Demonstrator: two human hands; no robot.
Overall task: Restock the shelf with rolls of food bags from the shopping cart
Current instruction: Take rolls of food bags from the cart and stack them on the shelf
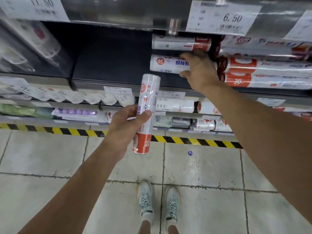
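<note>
Two hands busy; left hand [128,123], forearm raised, wraps its fingers round upright roll [146,114] in front of the shelf [109,68], orange band reads "50"; right hand [200,71] reaches onto the shelf, thumb above and fingers below, gripping lying roll [166,64] with red "50" badge; price tag [222,16] reads "6.50".
</note>
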